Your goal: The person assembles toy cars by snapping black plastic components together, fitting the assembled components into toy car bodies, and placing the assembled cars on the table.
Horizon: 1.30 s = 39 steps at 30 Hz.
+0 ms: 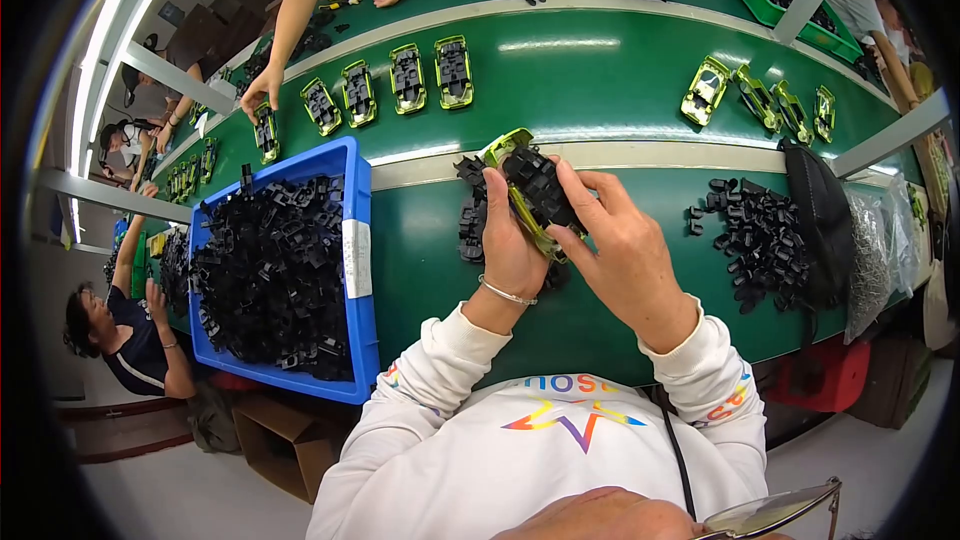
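Note:
Over the green workbench [590,325], a toy car body [538,180] is tipped up between my hands, its yellow-green shell around black plastic inner parts. My left hand [512,252] cradles it from the left and below, thumb along its side. The fingertips and thumb of my right hand [632,255] grip its right edge and press on the black parts. Beneath and left of it, partly hidden by my left hand, lie some loose black plastic parts [471,230].
A blue bin [362,340] heaped with black parts stands at my left. On the green conveyor belt [580,70] sit several car bodies [407,78]; a co-worker's hand [262,90] touches one. At right are a black parts pile [765,240], a black pouch [818,205] and a screw bag [870,260].

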Tool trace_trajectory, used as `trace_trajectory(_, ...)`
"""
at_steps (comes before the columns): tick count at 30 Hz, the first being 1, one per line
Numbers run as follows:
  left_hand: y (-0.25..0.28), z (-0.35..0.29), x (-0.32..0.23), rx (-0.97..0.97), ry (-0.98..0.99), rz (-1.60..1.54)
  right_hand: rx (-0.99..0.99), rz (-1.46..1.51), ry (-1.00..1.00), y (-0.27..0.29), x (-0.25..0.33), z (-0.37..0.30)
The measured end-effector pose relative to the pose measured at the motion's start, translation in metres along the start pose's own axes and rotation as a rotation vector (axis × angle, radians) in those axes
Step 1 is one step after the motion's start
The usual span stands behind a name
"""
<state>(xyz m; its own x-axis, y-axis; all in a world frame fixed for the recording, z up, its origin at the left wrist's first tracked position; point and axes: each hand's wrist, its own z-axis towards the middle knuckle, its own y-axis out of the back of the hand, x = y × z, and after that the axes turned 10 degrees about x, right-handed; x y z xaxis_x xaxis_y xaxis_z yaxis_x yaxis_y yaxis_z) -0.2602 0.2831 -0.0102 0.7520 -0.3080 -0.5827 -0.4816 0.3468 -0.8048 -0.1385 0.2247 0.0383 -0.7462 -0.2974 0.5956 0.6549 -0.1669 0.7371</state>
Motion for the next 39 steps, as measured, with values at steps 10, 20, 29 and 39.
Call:
trace_trajectory(10,0.001,-0.002,-0.006,0.084,0.005,-0.022,0.011,0.052,0.065,0.002,0.008,0.006)
trace_trajectory(20,-0.007,0.001,-0.001,0.0,-0.024,0.032,-0.082,-0.082,0.084,-0.003,0.006,0.003)
trace_trajectory(29,-0.002,-0.002,-0.004,-0.006,-0.016,0.253,0.081,-0.039,0.025,0.017,0.009,0.007)
trace_trajectory(39,-0.003,-0.003,-0.004,0.139,-0.048,0.239,0.075,-0.332,0.105,0.022,0.017,0.005)
